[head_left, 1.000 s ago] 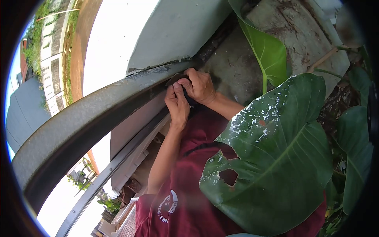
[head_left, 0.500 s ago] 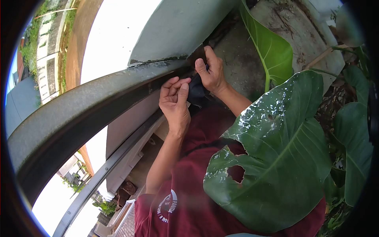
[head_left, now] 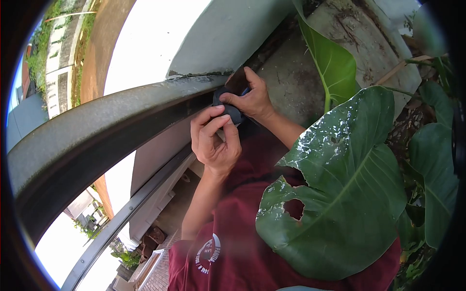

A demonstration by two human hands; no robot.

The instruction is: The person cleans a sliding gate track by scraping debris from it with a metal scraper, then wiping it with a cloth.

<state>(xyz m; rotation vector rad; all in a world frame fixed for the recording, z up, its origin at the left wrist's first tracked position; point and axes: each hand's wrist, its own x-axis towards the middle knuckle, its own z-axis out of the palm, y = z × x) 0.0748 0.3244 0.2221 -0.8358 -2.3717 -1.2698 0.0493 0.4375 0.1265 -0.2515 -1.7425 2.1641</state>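
Observation:
A bent dark sheet (head_left: 232,114), grey-black on one face and looking like sandpaper, lies between my two hands beside the metal beam. My right hand (head_left: 256,99) grips it, thumb across its front. A flat brown part (head_left: 237,81), perhaps the sheet's back, stands up between the thumb and forefinger. From below, my left hand (head_left: 216,140) pinches the sheet's lower edge with curled fingers. Behind both hands, the end of the grey metal beam (head_left: 121,104) meets a pale wall (head_left: 213,39). The sheet's far side is hidden by the fingers.
Large green leaves rise at the right, one broad leaf (head_left: 340,194) with holes and white specks covering part of my maroon shirt (head_left: 233,233). A thinner metal rail (head_left: 131,206) runs below the beam. A concrete slab (head_left: 335,43) lies beyond the hands.
The sheet has come up into plain view, bent between my hands. My left hand has turned and moved slightly down, its fingertips now on the sheet; the right thumb has lowered onto it.

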